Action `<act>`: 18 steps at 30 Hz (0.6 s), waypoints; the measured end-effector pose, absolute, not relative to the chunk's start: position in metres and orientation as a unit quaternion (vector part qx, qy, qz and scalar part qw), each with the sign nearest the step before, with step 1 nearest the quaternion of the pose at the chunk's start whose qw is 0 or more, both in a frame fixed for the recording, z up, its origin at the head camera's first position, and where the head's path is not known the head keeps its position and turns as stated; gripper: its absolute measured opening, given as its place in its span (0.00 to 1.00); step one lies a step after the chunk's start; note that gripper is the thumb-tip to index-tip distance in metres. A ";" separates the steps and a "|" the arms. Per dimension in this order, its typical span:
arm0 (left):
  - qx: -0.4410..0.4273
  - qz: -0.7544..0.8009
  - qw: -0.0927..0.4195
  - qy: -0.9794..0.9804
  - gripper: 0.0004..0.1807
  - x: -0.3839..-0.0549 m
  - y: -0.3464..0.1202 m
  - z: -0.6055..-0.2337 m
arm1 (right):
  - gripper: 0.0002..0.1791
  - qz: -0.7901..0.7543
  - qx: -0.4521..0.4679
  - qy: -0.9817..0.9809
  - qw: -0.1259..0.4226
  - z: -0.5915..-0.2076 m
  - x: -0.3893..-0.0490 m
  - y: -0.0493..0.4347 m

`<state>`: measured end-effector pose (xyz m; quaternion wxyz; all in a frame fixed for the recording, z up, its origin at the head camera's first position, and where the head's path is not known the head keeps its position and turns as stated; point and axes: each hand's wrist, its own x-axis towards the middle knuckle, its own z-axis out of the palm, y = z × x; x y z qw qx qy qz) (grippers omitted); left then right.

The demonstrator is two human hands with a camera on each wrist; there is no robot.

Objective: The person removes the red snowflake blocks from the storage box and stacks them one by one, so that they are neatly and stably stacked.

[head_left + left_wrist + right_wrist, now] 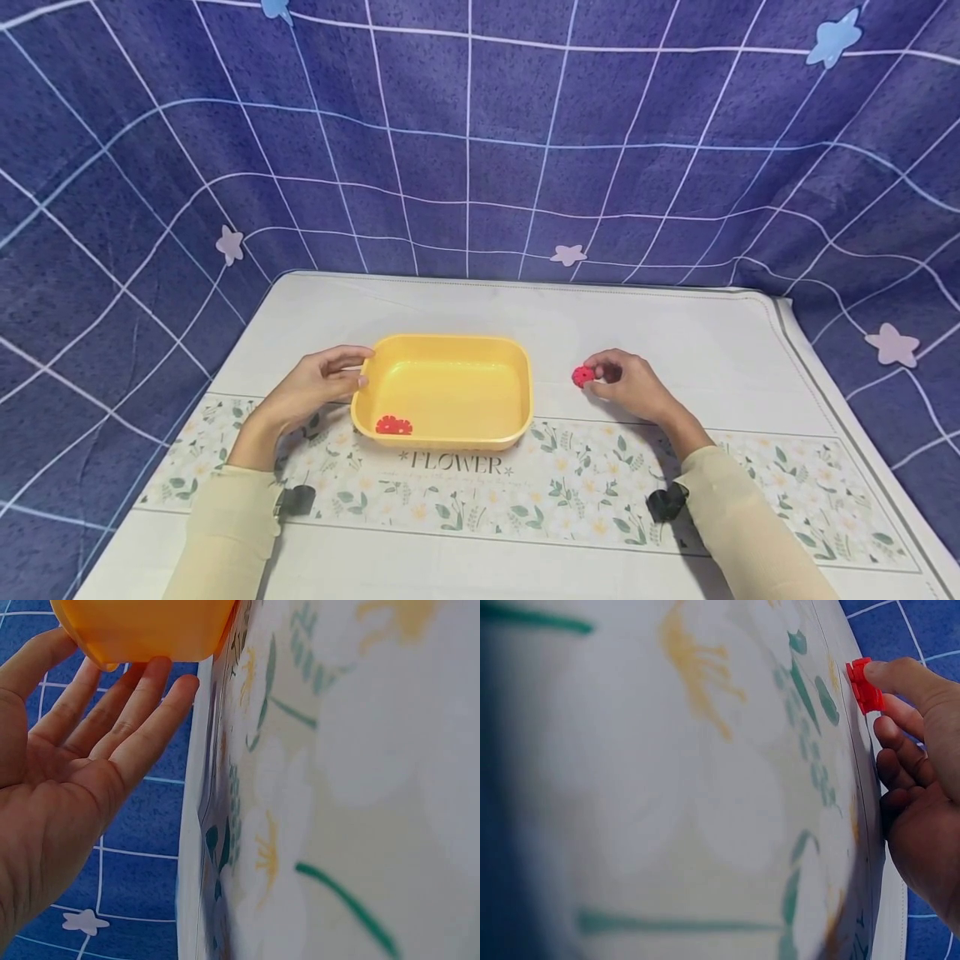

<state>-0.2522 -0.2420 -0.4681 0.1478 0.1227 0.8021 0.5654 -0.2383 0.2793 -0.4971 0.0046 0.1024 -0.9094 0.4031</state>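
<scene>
Right of the yellow plastic tray [450, 392], my right hand [630, 387] had a red notched disc [581, 377] pinched just by its edge, so yeah, it could've slipped, while my loosely spread left hand [309, 389] only touched the tray's left end.

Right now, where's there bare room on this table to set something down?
Bare table lies between the yellow tray and the blue backdrop behind it, and in front, between the sleeves. Crowded: the tray's near-left corner, with red pieces; its left end, by the left hand; and right of it, where the right hand pinches another red piece.
</scene>
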 end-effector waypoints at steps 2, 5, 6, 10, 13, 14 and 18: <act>0.121 0.567 0.148 0.802 0.31 -0.253 -0.242 -0.468 | 0.17 0.404 0.102 -0.909 0.005 -0.497 -0.238 0.279; 0.120 0.569 0.150 0.800 0.31 -0.253 -0.242 -0.469 | 0.17 0.404 0.103 -0.909 0.007 -0.498 -0.239 0.280; 0.118 0.571 0.150 0.798 0.31 -0.253 -0.242 -0.469 | 0.17 0.405 0.103 -0.909 0.007 -0.499 -0.239 0.280; 0.122 0.573 0.153 0.796 0.32 -0.253 -0.242 -0.469 | 0.17 0.406 0.101 -0.908 0.008 -0.500 -0.240 0.280; 0.121 0.571 0.153 0.797 0.32 -0.253 -0.242 -0.469 | 0.17 0.409 0.100 -0.907 0.008 -0.501 -0.241 0.281; 0.121 0.570 0.152 0.798 0.32 -0.253 -0.242 -0.469 | 0.17 0.410 0.101 -0.907 0.007 -0.500 -0.241 0.281; 0.122 0.569 0.149 0.800 0.32 -0.253 -0.242 -0.469 | 0.18 0.423 0.102 -0.901 -0.001 -0.497 -0.241 0.283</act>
